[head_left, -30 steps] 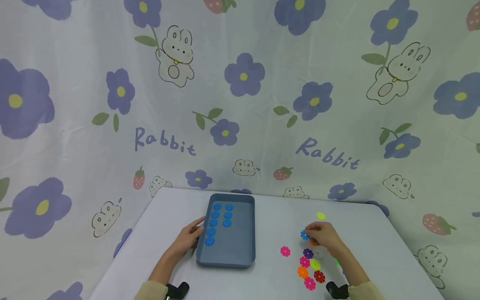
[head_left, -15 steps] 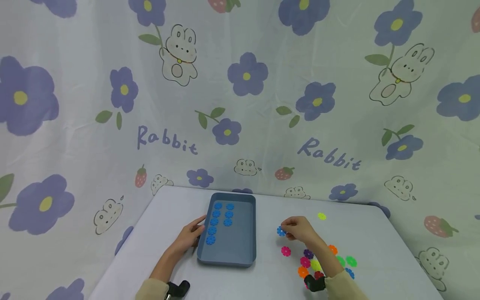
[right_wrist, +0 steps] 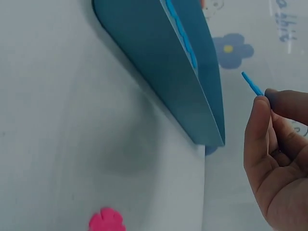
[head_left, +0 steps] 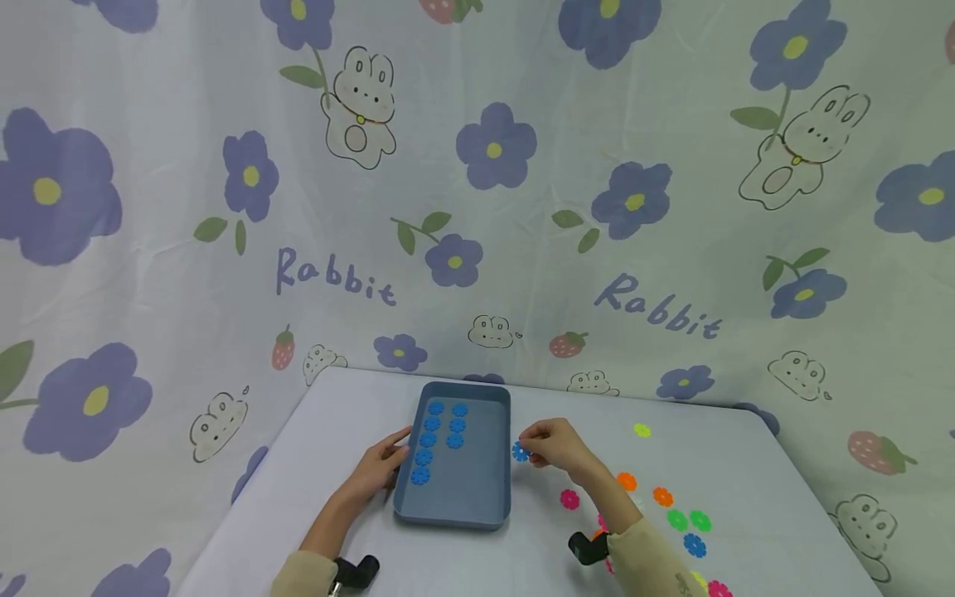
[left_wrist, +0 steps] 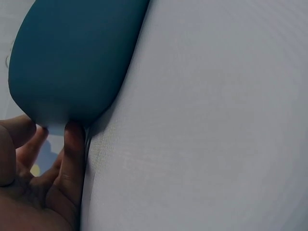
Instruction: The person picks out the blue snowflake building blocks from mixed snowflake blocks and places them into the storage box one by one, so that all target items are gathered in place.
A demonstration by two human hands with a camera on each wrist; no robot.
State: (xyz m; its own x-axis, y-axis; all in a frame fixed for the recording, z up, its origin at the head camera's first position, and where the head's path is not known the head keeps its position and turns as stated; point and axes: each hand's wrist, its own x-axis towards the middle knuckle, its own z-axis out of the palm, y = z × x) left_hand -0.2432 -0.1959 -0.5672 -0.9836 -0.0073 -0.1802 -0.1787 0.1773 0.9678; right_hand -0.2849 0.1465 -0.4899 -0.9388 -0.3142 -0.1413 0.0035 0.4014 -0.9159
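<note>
My right hand (head_left: pixel 555 445) pinches a blue flower-shaped disc (head_left: pixel 520 451) between thumb and fingertips, just beyond the right side of a grey-blue tray (head_left: pixel 477 497). In the right wrist view the disc (right_wrist: pixel 252 84) shows edge-on, held up near the tray wall (right_wrist: pixel 159 72). My left hand (head_left: pixel 379 466) lies at the tray's left side, fingers touching its edge. Seen from the left wrist, fingertips (left_wrist: pixel 73 137) rest against the tray's outer wall (left_wrist: pixel 72 57). Inside the tray, several blue discs (head_left: pixel 429 439) lie in two columns toward the left.
On the white table (head_left: pixel 552 564), loose flower-shaped discs lie to the right, including a pink one (head_left: pixel 569 499), a yellow one (head_left: pixel 642 430), a blue one (head_left: pixel 695 545) and a green one (head_left: pixel 700 521). My right forearm covers some. A patterned curtain (head_left: pixel 522 249) hangs behind.
My right hand has carried the blue disc leftward from among the loose discs to the tray's right side. The left hand keeps its place at the tray.
</note>
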